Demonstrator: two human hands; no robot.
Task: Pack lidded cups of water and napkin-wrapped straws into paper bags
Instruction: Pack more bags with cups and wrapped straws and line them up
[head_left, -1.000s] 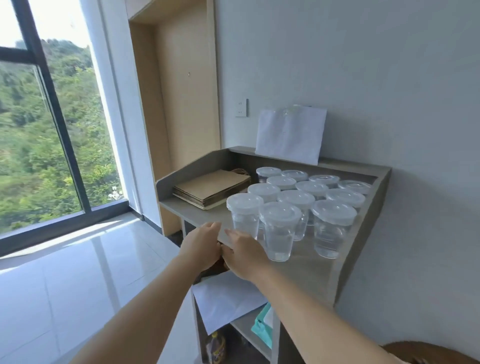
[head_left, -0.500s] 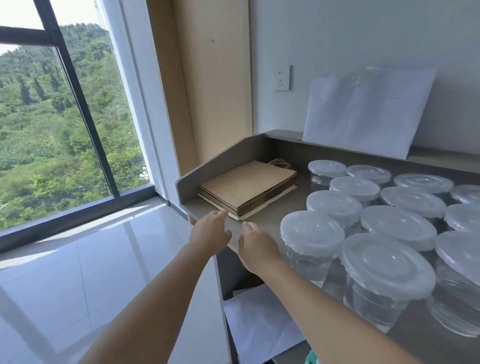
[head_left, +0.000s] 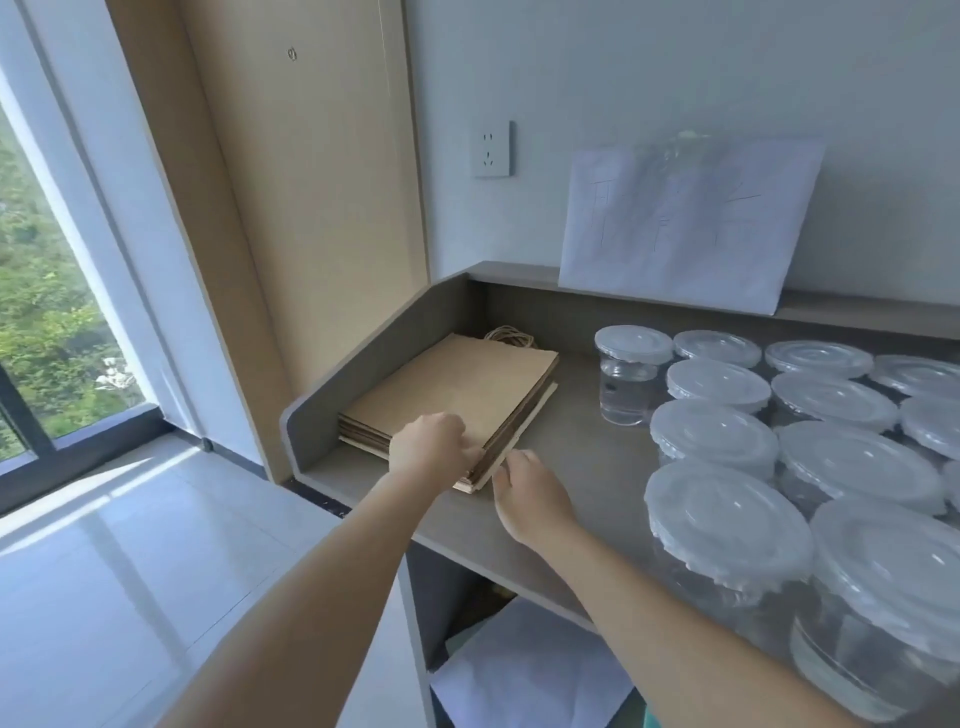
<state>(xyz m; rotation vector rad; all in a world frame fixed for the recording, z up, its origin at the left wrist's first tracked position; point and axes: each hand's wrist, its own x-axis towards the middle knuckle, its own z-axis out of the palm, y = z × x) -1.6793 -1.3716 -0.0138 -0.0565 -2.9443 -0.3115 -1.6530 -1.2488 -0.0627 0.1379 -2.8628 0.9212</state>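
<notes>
A stack of flat brown paper bags (head_left: 462, 384) lies at the left end of the grey desk top (head_left: 571, 447), its twine handles (head_left: 511, 336) towards the wall. My left hand (head_left: 434, 447) is on the stack's near corner, fingers curled over the edge of the upper bags. My right hand (head_left: 530, 491) rests on the desk just right of that corner, fingers loosely extended, tips at the edge of the lowest bags. Several clear lidded cups of water (head_left: 631, 374) crowd the right side of the desk. No straws or napkins are in view.
A raised grey side wall (head_left: 363, 374) borders the desk on the left. A white sheet (head_left: 685, 223) leans on the back ledge below a wall socket (head_left: 492, 150). White paper (head_left: 530, 670) lies on the shelf under the desk. Window and tiled floor are at left.
Both hands moved forward from the desk's front edge to the near corner of the bag stack. The camera moved closer and turned left, so the cups now sit at the right.
</notes>
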